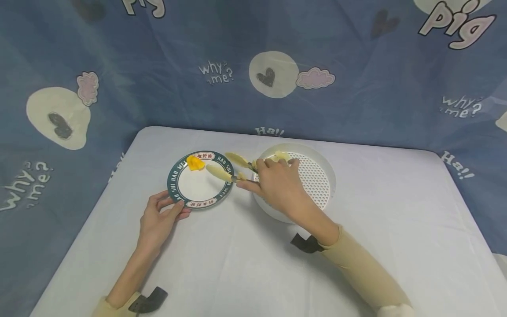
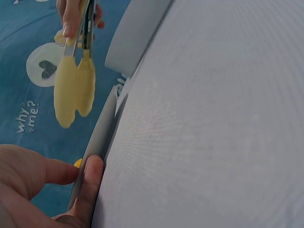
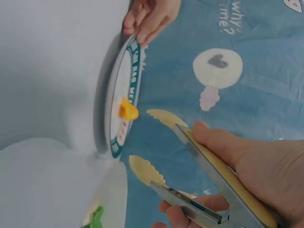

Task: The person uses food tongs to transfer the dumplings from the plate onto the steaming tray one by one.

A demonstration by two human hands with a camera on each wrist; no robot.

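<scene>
My left hand (image 1: 156, 224) holds the near-left rim of a round white plate (image 1: 200, 188) with a green lettered border, thumb on top and fingers beneath. Near the plate's far rim lies a small orange-yellow piece (image 1: 195, 163); its kind is not clear. A pair of kitchen tongs (image 3: 202, 159) with pale yellow scalloped tips is gripped in my right hand (image 1: 280, 185). The two tips stand apart over the plate's right side, with nothing between them in the right wrist view. Beneath my right hand is a round white perforated basket (image 1: 332, 180), partly hidden by that hand.
Inside the basket, a pale yellow piece (image 1: 280, 155) shows near the far rim, and a bit of green (image 3: 96, 217) appears in the right wrist view. White cloth (image 1: 245, 264) covers the table. A blue printed curtain (image 1: 356, 101) hangs behind it.
</scene>
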